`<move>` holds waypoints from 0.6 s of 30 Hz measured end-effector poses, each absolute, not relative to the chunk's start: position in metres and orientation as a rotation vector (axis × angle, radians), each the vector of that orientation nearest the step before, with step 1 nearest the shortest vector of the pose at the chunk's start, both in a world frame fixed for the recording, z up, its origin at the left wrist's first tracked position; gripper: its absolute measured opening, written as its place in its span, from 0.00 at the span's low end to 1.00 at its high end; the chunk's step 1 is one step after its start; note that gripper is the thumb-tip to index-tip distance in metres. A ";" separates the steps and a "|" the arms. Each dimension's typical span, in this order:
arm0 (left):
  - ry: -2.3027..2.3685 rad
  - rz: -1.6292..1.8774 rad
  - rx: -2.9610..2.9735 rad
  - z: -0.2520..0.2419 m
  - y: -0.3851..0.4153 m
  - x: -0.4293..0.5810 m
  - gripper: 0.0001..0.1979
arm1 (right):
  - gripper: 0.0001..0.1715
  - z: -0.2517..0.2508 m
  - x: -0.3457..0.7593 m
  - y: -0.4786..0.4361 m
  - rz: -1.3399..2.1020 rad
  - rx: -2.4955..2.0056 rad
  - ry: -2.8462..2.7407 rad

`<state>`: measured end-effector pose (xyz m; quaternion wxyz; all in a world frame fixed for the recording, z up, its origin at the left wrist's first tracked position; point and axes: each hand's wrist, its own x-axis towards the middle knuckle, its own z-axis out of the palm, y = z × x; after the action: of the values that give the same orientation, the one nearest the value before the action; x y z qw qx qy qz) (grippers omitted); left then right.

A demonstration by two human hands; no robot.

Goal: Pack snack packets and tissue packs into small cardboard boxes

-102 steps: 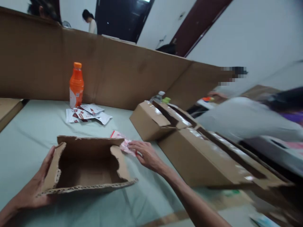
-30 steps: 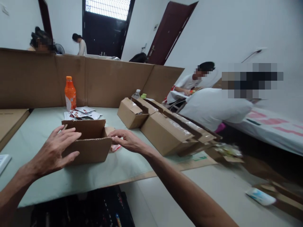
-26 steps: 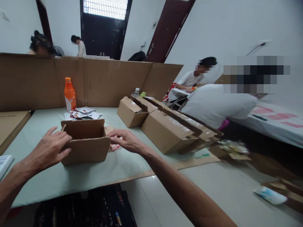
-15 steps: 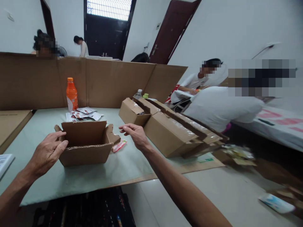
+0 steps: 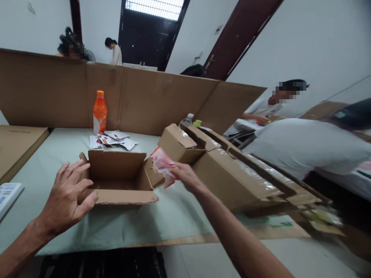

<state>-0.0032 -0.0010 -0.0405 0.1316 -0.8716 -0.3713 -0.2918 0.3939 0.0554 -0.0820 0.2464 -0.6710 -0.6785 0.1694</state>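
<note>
An open cardboard box (image 5: pixel 116 160) stands on the pale green cloth (image 5: pixel 162 227), its flaps spread and its inside showing no contents. At its left side is my left hand (image 5: pixel 74 193), fingers spread, the thumb near the front flap. Just off the box's right flap, my right hand (image 5: pixel 185 175) pinches a thin pink-and-white plastic packet (image 5: pixel 162 162). The packet hangs beside that flap and its print is blurred. Behind the box lies a loose pile of white sachets (image 5: pixel 116 139) with dark red print.
An orange drink bottle (image 5: pixel 100 112) stands before the tall cardboard screen (image 5: pixel 162 96). Several brown boxes (image 5: pixel 228 177) line the right side. A flat carton (image 5: pixel 20 146) is at far left. Other people sit beyond, one in a white shirt (image 5: pixel 301 146) at right.
My right hand has picked up the pink-and-white packet from the cloth. The box's front flap has folded outward, and my left hand's fingers have spread. The view has shifted.
</note>
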 end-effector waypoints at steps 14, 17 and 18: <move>-0.819 -0.889 -2.509 -0.018 -0.009 0.007 0.15 | 0.25 0.010 0.237 0.060 0.771 -1.350 -2.857; -0.978 -0.408 -2.820 0.009 -0.003 0.023 0.16 | 0.22 -0.008 0.224 0.073 0.925 -1.381 -3.029; -1.065 -0.130 -2.890 0.018 0.001 0.030 0.16 | 0.22 -0.013 0.223 0.076 0.968 -1.366 -3.048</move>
<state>0.0298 0.0005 0.0176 0.0294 -0.9370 -0.3455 -0.0421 0.2235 0.0761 -0.0126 -0.1673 -0.3874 -0.8641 0.2745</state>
